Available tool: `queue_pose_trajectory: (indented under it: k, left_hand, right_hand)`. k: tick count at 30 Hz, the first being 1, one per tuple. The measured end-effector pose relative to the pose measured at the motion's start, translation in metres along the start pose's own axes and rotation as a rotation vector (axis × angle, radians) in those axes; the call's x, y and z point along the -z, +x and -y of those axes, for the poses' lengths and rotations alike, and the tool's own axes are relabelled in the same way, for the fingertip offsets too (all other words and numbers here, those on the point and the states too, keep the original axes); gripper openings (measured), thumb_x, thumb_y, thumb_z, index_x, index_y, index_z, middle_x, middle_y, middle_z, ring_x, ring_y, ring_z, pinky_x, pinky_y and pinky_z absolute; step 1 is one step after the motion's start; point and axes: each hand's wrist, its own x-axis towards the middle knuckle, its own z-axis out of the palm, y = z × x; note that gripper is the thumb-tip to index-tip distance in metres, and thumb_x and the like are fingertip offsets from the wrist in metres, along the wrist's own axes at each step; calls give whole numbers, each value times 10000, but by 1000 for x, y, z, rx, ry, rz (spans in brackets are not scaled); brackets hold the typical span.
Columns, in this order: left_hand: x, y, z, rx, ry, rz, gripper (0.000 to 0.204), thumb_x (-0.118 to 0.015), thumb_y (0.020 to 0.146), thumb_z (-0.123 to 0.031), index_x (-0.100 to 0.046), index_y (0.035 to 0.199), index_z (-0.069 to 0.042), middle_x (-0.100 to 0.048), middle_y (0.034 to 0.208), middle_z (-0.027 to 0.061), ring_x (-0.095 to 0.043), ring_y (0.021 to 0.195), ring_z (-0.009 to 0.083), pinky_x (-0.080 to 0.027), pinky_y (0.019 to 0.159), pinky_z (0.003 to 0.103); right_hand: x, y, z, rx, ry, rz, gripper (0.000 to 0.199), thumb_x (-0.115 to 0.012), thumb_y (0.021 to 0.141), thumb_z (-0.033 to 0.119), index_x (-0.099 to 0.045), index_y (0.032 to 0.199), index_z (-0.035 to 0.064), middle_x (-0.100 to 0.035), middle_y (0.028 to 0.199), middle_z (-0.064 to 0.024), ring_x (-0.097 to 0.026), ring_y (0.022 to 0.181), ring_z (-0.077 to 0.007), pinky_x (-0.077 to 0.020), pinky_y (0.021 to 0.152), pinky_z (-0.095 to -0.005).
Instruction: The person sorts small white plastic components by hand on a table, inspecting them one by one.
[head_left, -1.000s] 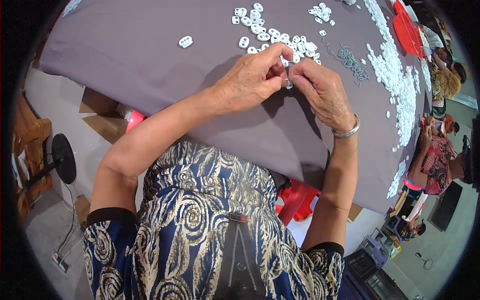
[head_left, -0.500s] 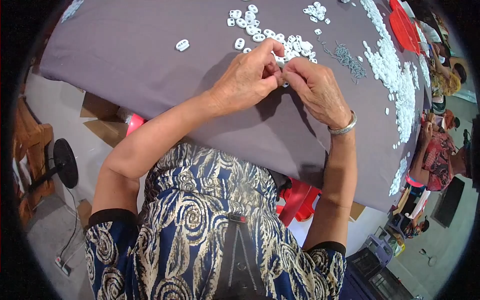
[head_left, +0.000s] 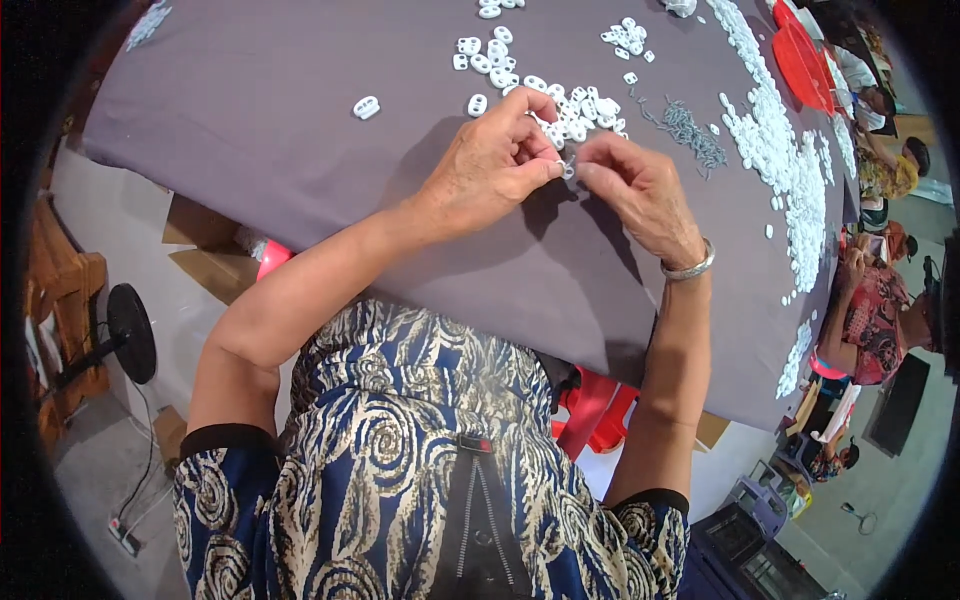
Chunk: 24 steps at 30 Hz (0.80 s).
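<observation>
A: What is seen at the far left, around nine o'clock?

B: A black fan (head_left: 130,332) and a wooden chair (head_left: 62,300) are set on the floor beside the table, with cardboard (head_left: 205,240) tucked under the edge of the grey tablecloth (head_left: 250,130).

A: And the step in hand?

B: A small white plastic piece (head_left: 568,167) is pinched between both hands just above the cloth, at about twelve o'clock from the body. The left hand (head_left: 490,165) is curled nearly closed, with thumb and forefinger pressed on the piece. The right hand (head_left: 640,190) is closed just as tightly on it from the other side; a silver bracelet (head_left: 688,268) is worn at that wrist. It is judged that two parts are being fitted together, though the joint itself is too small to be made out.

A: What is called for next?

B: Probably a firm squeeze, so that the parts are seated, and then a fresh part would be needed. White clips (head_left: 560,100) are scattered just beyond the fingers at twelve o'clock, and a heap of small metal springs (head_left: 690,130) lies at one o'clock.

A: Further right?

B: A long band of white pieces (head_left: 790,170) is spread at two o'clock, a red basket (head_left: 800,60) stands past it, and another person (head_left: 875,320) is seated at three o'clock.
</observation>
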Motion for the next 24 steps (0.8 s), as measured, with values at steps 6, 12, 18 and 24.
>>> queue_pose_trajectory:
  k: [6,12,18,24]
  left_hand:
    - [0,1,0,15,-55,-29,348,-629,878,-1,-455,1176,-45,-574,827,-4,-531,727,43,-443,615,195]
    - [1,1,-1,-4,-120,-44,329,-615,858,0,-483,1159,-10,-586,791,5,-534,690,55,-458,602,224]
    - [8,-1,-2,17,-142,-26,363,-624,870,-4,-501,1211,-21,-582,821,-4,-536,712,46,-460,619,203]
    - [15,4,-5,46,-119,-191,330,-610,855,-3,-503,1168,-9,-592,816,22,-549,724,67,-465,654,231]
  right_hand:
    - [-12,1,0,-15,43,-57,126,-583,908,106,-622,867,-7,-530,704,50,-443,658,-32,-379,575,-212]
    - [-20,3,-3,56,73,-130,100,-571,899,70,-617,852,-6,-526,687,49,-440,648,-33,-378,566,-214]
    - [-28,4,-4,85,123,-164,90,-576,903,62,-620,865,-7,-535,692,50,-472,670,-35,-399,593,-203]
    - [-11,10,-9,22,81,-372,103,-596,910,90,-630,887,-5,-562,744,53,-472,682,-31,-397,603,-199]
